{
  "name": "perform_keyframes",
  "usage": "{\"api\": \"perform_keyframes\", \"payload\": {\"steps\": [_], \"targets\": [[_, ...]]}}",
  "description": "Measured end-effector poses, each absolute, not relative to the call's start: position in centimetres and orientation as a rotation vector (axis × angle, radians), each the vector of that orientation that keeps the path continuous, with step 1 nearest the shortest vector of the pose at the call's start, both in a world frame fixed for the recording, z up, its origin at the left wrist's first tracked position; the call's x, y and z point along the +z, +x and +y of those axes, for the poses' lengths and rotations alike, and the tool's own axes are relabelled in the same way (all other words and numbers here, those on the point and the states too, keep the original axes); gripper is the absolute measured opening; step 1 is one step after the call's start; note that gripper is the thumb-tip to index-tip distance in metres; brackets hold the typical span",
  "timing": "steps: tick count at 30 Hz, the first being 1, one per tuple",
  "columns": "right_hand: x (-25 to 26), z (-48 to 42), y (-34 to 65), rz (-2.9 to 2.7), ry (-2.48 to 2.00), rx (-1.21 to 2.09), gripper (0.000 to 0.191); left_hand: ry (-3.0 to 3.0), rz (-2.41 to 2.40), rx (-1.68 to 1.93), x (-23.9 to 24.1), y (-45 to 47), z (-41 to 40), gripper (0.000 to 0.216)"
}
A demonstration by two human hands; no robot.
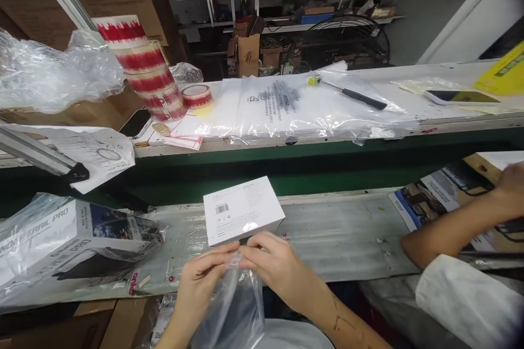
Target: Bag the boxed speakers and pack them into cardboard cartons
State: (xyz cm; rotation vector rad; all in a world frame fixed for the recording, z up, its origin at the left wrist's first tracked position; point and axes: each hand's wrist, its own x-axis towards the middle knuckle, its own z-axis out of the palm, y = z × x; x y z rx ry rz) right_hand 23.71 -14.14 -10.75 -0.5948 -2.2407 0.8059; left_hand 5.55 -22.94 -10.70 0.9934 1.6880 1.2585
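A small white box (241,210) with a barcode label lies on the grey work surface (339,232) just beyond my hands. Both hands pinch the top edge of a clear plastic bag (237,305) that hangs down toward me. My left hand (200,275) grips the bag's left side, fingers closed. On the right side my right hand (274,264) is closed on the bag, its fingertips close to the box's near edge.
A co-worker's forearm and white sleeve (454,262) reach in from the right over printed sheets (438,196). A bagged "Trail Pro" box (61,234) lies left. On the far shelf: red-white tape rolls (143,65), flat plastic bags (282,103), a hammer (347,92), a phone (462,97).
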Motion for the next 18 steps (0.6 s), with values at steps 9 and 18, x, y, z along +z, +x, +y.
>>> {"api": "perform_keyframes", "payload": {"steps": [9, 18], "targets": [[-10.7, -17.4, 24.8, -1.519, -0.370, 1.304, 0.035, 0.344, 1.463, 1.070, -16.1, -6.8, -25.0, 0.018], [-8.0, -17.1, 22.9, -2.078, -0.600, 1.001, 0.043, 1.576, 1.263, 0.585, -6.0, -3.3, -25.5, 0.086]]}}
